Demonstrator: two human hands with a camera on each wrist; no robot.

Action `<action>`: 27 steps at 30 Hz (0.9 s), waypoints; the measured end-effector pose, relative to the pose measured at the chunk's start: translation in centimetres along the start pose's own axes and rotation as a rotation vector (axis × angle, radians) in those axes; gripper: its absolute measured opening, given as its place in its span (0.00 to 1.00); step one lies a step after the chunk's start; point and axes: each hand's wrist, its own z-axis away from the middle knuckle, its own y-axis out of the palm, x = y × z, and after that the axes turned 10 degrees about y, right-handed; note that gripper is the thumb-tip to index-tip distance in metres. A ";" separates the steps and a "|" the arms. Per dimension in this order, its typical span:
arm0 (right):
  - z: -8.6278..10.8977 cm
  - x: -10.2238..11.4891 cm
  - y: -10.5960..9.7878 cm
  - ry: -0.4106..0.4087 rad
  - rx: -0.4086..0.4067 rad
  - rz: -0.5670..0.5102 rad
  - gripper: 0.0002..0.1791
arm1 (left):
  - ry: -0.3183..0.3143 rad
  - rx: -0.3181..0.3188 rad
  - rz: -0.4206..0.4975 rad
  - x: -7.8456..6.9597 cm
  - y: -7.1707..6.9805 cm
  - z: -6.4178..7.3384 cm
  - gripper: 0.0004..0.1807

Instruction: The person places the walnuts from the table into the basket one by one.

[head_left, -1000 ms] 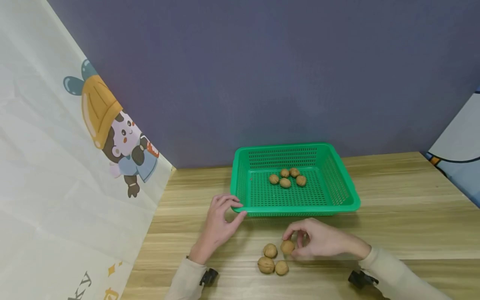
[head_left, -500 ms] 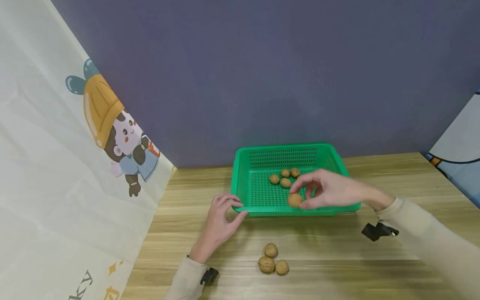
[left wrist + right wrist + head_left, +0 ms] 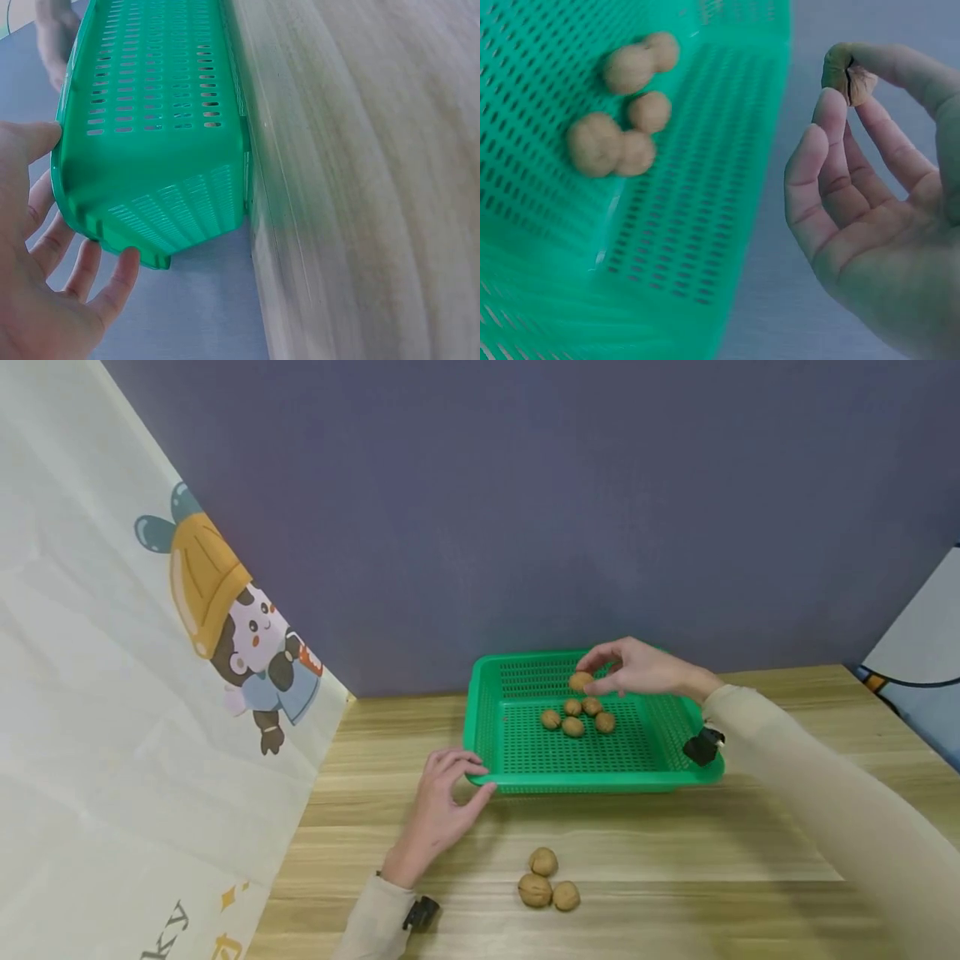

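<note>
My right hand (image 3: 637, 668) is over the far side of the green plastic basket (image 3: 592, 782), with a walnut (image 3: 581, 682) pinched between thumb and fingertips. A dark crack runs down that walnut (image 3: 847, 73) in the right wrist view. Inside the basket, several walnuts (image 3: 573, 727) lie grouped on the slotted floor. At the near left corner, my left hand (image 3: 442, 802) holds the rim. The left wrist view has the thumb (image 3: 41, 139) on one side of that corner and the fingers round the other. Three walnuts (image 3: 536, 890) sit together on the table, nearer to me.
The wooden table (image 3: 360, 777) carries the basket close to a dark grey-blue wall (image 3: 525, 510). A pale printed sheet (image 3: 112, 693) with a cartoon figure borders the left side. Another printed panel (image 3: 922, 660) stands at the right.
My right hand has lifted one walnut from the group on the table and carried it away from me, over the basket to its far side. The left hand has stayed on the corner.
</note>
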 end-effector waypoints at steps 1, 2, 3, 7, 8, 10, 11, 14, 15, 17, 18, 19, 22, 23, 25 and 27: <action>-0.4 -0.4 0.2 0.001 -0.013 0.011 0.27 | -0.005 0.003 0.004 0.0 0.0 0.0 0.10; -0.9 -0.9 0.4 -0.001 -0.024 0.027 0.27 | -0.007 0.005 0.004 0.0 0.1 0.0 0.10; -1.3 -1.3 0.7 -0.001 -0.030 0.037 0.27 | -0.010 0.006 0.006 0.0 0.1 0.0 0.10; -3.0 -3.1 1.7 0.020 -0.037 0.081 0.26 | -0.020 0.008 0.011 0.0 0.1 0.1 0.10; -3.5 -3.6 1.9 0.030 -0.036 0.093 0.27 | -0.018 0.007 0.009 0.1 0.1 0.1 0.10; -4.2 -4.5 2.1 0.056 -0.032 0.125 0.27 | -0.015 0.006 0.005 0.1 0.1 0.1 0.10; -4.5 -4.9 2.2 0.069 -0.033 0.142 0.26 | -0.012 0.005 0.002 0.1 0.2 0.1 0.10; -4.9 -6.0 2.3 0.102 -0.032 0.184 0.25 | -0.004 0.005 -0.001 0.1 0.3 0.2 0.10; -5.0 -6.2 2.4 0.110 -0.029 0.190 0.25 | -0.002 0.004 -0.002 0.0 0.3 0.2 0.10; -5.0 -6.6 2.5 0.120 -0.028 0.192 0.23 | 0.000 0.004 -0.004 -0.1 0.3 0.2 0.11; -5.1 -6.7 2.6 0.124 -0.027 0.188 0.23 | 0.004 0.001 -0.009 -0.1 0.3 0.2 0.11; -5.1 -6.8 2.7 0.126 -0.028 0.181 0.22 | 0.005 -0.001 -0.009 -0.1 0.3 0.1 0.11; -5.3 -7.0 3.0 0.120 -0.040 0.165 0.22 | 0.008 -0.003 -0.012 -0.1 0.2 0.0 0.10; -5.4 -7.1 3.1 0.120 -0.045 0.159 0.21 | 0.008 -0.004 -0.013 -0.1 0.2 0.0 0.10; -5.6 -7.2 3.4 0.118 -0.046 0.152 0.21 | 0.010 -0.003 -0.014 0.0 0.2 0.0 0.10; -5.8 -7.4 3.7 0.126 -0.041 0.145 0.21 | 0.015 -0.006 -0.017 0.0 0.2 0.0 0.10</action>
